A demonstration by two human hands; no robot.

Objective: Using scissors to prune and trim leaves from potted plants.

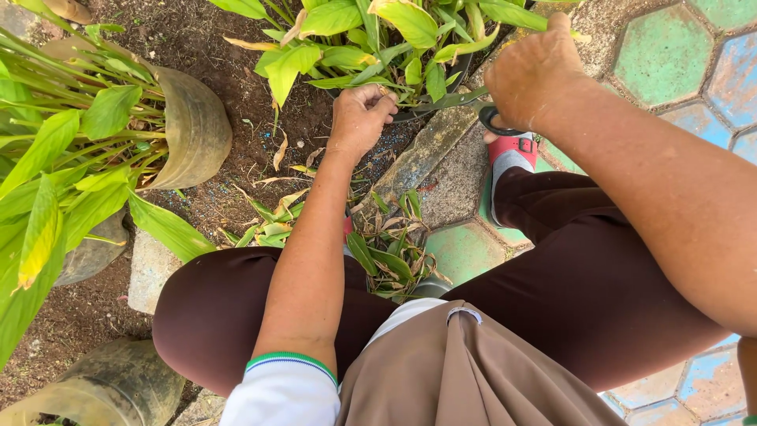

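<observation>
**Both hands at the potted plant, shears in the right**

We are crouched over a leafy potted plant (371, 39), and we place everything else by it. Our left hand (360, 118) sits at the near edge of the plant, fingers curled together into a loose fist and pinching a thin dry stem or leaf at the plant's base; just what is pinched is too small for us to tell. Our right hand (530, 71) is to the right of the plant, closed around the handles of a pair of garden shears (465, 102). The dark blades point left, toward the plant's base and toward the left hand, and one handle loop shows below the palm.

Nearer to us than the plant, a pile of cut leaves (378, 252) lies on the ground between our knees, green ones mixed with dry yellow ones. Left of the plant, across bare soil, a cut-tyre planter (193, 130) holds another leafy plant. To the right of the plant the ground is paved with hexagonal tiles (662, 51) painted green and blue. Our red and grey sandal (509, 154) rests at the paving's edge, just below the shears.
</observation>
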